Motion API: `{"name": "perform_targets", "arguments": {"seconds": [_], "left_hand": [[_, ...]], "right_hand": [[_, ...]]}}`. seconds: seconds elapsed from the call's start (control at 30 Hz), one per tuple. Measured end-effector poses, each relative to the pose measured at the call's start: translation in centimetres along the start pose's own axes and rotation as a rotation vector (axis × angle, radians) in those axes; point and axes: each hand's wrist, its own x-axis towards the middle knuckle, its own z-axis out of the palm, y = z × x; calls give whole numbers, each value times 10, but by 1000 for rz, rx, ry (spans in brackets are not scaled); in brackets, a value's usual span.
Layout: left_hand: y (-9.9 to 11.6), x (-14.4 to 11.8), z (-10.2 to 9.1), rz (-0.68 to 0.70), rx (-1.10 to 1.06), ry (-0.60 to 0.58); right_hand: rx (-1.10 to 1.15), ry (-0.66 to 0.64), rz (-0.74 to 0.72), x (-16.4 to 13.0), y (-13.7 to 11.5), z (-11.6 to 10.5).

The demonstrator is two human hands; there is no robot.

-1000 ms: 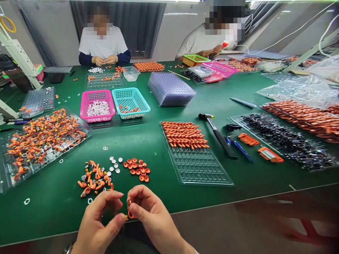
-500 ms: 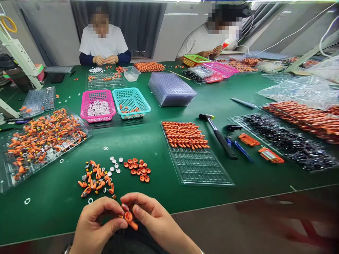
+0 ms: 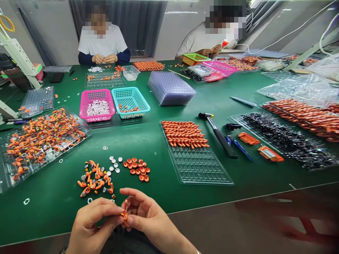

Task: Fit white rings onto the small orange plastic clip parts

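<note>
Near the table's front edge, a small orange earphone housing (image 3: 125, 216) is held between both hands. My left hand (image 3: 94, 224) pinches its near side with thumb and forefinger, beside a small yellow part. My right hand (image 3: 149, 217) grips the housing with its thumb against the other fingers, while the forefinger reaches out above. A thin, shiny piece stands up from the housing; its exact kind is hard to make out. Just beyond lie a loose heap of orange earphone pieces (image 3: 97, 178), several white discs (image 3: 116, 164) and a cluster of round orange caps (image 3: 135, 165).
At left is a tray heaped with earphone pieces (image 3: 45, 137). Farther back stand a pink basket (image 3: 82, 106), a turquoise basket (image 3: 145, 102) and stacked clear trays (image 3: 172, 90). Rightward lie a part-filled tray (image 3: 201, 169), a hammer (image 3: 222, 141) and black wired parts (image 3: 286, 137). Two people sit opposite.
The earphone housing has turned more upright and shifted slightly left. My right thumb has moved down onto it, and the right forefinger has lifted and straightened. Both hands remain close together.
</note>
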Motion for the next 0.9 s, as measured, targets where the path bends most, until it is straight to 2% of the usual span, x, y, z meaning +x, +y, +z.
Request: {"name": "perform_targets", "arguments": {"seconds": [0.17, 0.37, 0.67, 0.9], "left_hand": [[8, -1, 1, -27, 61, 52], [7, -3, 5, -62, 34, 26], [5, -6, 10, -342, -173, 45], [12, -5, 21, -511, -335, 176]], "right_hand": [[-82, 54, -4, -2, -1, 4], [-70, 125, -23, -2, -2, 11], [-128, 195, -114, -2, -4, 17], [-190, 233, -187, -2, -1, 14]]}}
